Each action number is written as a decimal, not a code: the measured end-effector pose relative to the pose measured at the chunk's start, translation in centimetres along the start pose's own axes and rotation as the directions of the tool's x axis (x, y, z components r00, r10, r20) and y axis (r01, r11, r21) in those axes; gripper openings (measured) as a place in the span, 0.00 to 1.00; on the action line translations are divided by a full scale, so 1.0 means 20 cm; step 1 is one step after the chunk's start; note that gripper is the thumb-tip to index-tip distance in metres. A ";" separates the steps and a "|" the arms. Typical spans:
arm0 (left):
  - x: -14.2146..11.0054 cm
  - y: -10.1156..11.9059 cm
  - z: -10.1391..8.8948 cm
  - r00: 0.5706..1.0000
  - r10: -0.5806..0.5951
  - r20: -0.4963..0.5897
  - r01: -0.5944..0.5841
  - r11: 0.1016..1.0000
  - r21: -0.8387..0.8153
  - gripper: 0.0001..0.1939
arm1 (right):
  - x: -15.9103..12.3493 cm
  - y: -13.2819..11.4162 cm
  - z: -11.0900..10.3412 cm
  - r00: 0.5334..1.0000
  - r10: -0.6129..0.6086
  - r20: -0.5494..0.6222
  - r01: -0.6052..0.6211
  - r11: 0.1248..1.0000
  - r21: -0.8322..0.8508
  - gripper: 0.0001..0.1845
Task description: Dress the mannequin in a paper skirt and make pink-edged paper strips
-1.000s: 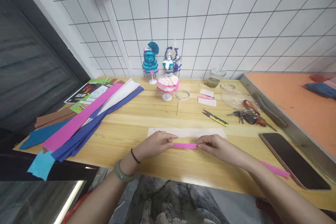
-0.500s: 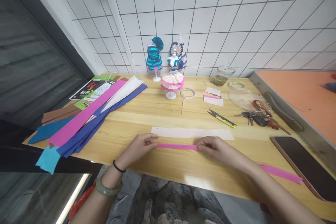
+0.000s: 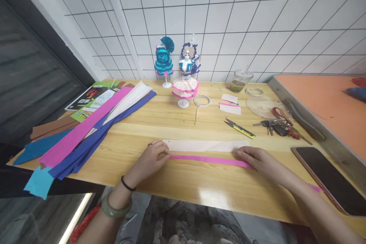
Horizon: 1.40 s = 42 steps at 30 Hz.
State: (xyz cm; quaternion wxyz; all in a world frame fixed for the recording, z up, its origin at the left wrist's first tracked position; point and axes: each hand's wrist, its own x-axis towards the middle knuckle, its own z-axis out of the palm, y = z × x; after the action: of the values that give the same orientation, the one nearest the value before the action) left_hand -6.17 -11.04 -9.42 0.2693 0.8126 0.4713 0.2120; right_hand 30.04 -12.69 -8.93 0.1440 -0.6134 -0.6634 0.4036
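Observation:
My left hand (image 3: 153,155) is closed in a pinch at the left end of a narrow pink paper strip (image 3: 211,159), at the lower left corner of a white paper strip (image 3: 203,145). The pink strip lies along the white one's near edge. At the right end, my right hand (image 3: 261,163) has its fingertips together over the white strip's lower corner. The pink strip runs in under this hand, so its end is hidden. I cannot tell which strip the right fingers grip. Yellow-handled thread snips (image 3: 239,127) lie beyond the white strip.
Long coloured paper strips (image 3: 85,129) are piled at the left over a printed packet. Small dress forms in paper dresses (image 3: 185,84) stand at the back. A tape roll (image 3: 201,101), cup (image 3: 240,82), keys (image 3: 278,127), phone (image 3: 328,179) and orange-topped raised board (image 3: 323,103) are also there.
My right hand has moved right, away from the left, and a longer stretch of pink strip shows between them. My left hand stays at the left end. The view has shifted slightly.

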 end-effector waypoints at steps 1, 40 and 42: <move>0.00 -0.01 0.01 1.000 0.004 0.000 -0.004 1.000 0.003 0.06 | 0.00 0.02 -0.01 0.999 0.029 -0.026 -0.029 1.000 0.009 0.22; 0.04 -0.06 0.01 0.995 -0.097 0.000 0.096 0.991 -0.091 0.07 | -0.01 0.17 -0.19 0.938 0.236 0.255 -0.285 0.942 0.178 0.28; 0.04 -0.06 0.01 0.994 -0.109 0.003 0.109 0.990 -0.090 0.07 | -0.02 0.15 -0.19 0.948 0.220 0.230 -0.271 0.937 0.219 0.24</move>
State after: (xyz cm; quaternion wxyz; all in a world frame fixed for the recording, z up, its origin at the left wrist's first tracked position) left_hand -6.48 -9.88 -10.32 0.3165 0.7725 0.5052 0.2186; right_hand 34.94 -11.98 -8.53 0.0994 -0.6248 -0.5366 0.5584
